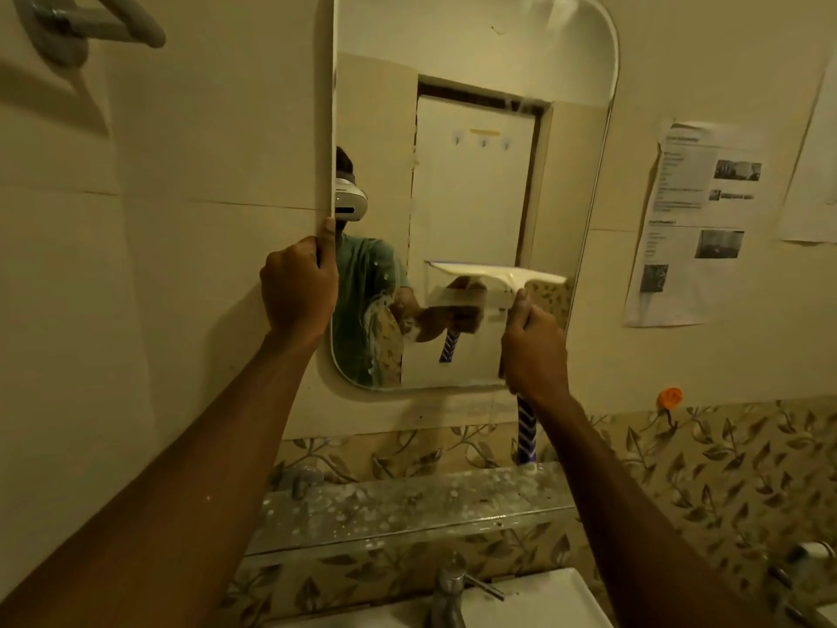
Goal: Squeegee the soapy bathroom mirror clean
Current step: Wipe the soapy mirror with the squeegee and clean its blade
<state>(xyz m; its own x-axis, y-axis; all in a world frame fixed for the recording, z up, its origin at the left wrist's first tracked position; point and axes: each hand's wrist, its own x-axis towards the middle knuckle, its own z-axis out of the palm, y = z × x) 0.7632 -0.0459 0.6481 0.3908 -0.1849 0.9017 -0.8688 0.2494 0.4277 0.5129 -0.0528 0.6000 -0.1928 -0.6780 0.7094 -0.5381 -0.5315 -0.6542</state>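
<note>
A tall mirror (471,174) with rounded corners hangs on the tiled wall. My left hand (296,287) grips its left edge, thumb on the rim. My right hand (534,346) holds the squeegee (498,271) by its blue-and-white striped handle (526,428). The pale blade lies roughly level against the glass in the mirror's lower right part. Soap foam (378,328) streaks the lower left of the glass; thin suds also show near the top right. The mirror reflects a person, the squeegee and a white door.
A glass shelf (407,505) speckled with foam runs below the mirror. Under it stand a chrome tap (448,586) and a white basin (543,600). Papers (697,219) are taped to the wall at right, an orange hook (670,397) below them, a towel bar (90,24) top left.
</note>
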